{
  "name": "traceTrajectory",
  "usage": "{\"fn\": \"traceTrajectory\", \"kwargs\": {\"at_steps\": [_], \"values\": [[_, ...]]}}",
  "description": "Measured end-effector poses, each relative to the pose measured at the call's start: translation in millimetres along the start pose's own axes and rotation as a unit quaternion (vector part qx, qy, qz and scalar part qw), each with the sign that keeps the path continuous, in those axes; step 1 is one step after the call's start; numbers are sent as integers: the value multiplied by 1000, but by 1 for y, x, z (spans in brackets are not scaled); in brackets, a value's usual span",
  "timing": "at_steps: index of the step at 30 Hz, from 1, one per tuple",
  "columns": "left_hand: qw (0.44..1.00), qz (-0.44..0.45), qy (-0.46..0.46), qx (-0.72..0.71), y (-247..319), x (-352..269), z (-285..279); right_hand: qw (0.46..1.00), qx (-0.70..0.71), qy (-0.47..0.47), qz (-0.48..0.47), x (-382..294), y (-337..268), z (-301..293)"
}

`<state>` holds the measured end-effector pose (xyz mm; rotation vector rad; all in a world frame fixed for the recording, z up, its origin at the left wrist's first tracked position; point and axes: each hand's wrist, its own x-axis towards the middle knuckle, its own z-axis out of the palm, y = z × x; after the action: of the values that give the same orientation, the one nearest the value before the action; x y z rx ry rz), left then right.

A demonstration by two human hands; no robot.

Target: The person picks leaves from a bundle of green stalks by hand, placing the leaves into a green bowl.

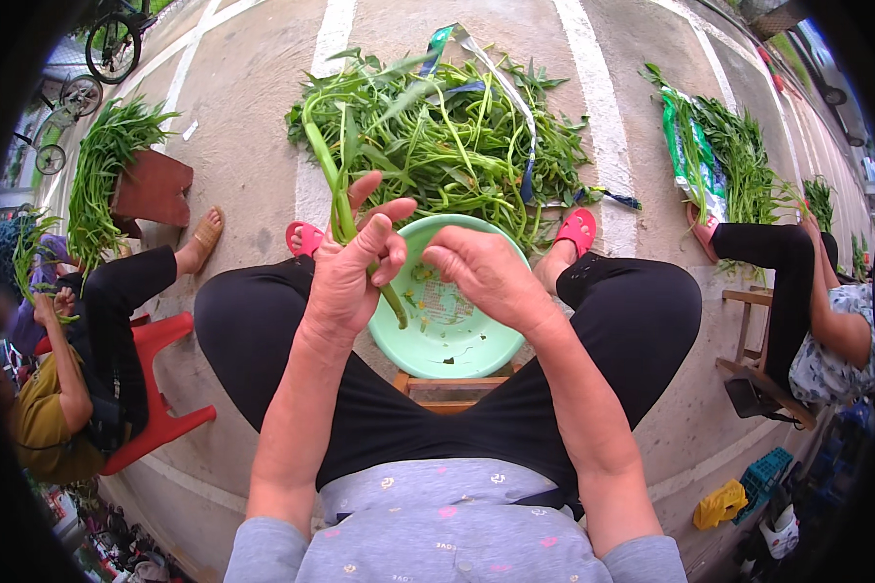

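My left hand (350, 273) grips a few thick green stalks of leafy greens (323, 149) that look like water spinach. Their leafy tops rise over the heap, and a cut end hangs below my palm. My right hand (485, 273), fingers curled, hovers over the right part of a pale green plastic basin (401, 348); anything inside its fingers is hidden. Small leaf scraps and bits of stem lie in the basin, and its bottom has a dark cracked hole. Beyond it, a large tangled heap of the same greens (437, 146) covers the ground, with a loose plastic strap (507, 84) across it.
A wooden stool (448, 384) shows under the basin's near edge. At left, a person (51, 408) sits by a red plastic stool (157, 364) and more greens (106, 175). Another person (835, 335) sits at right beside greens (747, 157) on a plastic sack (689, 146).
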<state>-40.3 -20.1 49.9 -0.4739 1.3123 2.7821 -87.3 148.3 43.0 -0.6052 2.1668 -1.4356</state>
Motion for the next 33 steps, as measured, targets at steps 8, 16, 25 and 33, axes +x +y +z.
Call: {"fn": "traceTrajectory", "kwargs": {"at_steps": [8, 16, 25, 33], "values": [[996, -8, -11, 91, -4, -6, 3, 910, 389, 81, 119, 9, 16, -19], [974, -26, -56, 220, -29, -19, 11, 901, 414, 25, 126, 14, -1, -22], [980, -53, -47, 183, -34, -17, 6, 841, 521, 109, 98, 9, 16, -25], [996, -49, -26, 62, -25, -12, 4, 872, 457, 171, 46, 7, 13, -45]]}}
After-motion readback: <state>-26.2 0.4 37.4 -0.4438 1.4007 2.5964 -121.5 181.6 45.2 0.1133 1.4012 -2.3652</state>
